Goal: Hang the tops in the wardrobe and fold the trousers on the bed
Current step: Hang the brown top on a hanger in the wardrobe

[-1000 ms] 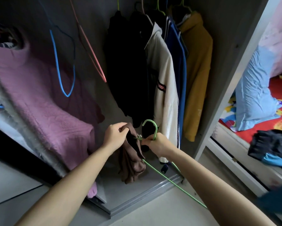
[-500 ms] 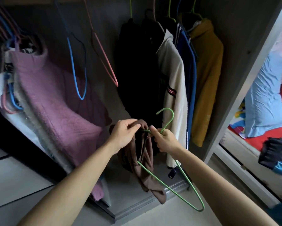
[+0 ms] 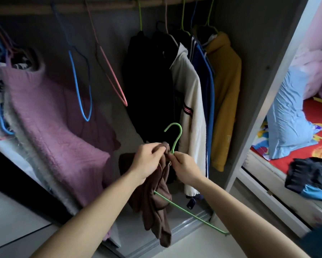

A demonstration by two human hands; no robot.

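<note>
Left hand (image 3: 147,161) pinches soft brown top (image 3: 154,200) at collar; right hand (image 3: 184,167) grips thin green wire hanger (image 3: 175,140) neck, top draped below.

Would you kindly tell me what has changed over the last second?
The green hanger has tipped more upright, its hook rising above the hands, and the brown top now hangs longer. The left hand still pinches the top, the right hand still grips the hanger's neck; hung clothes unchanged.
</note>
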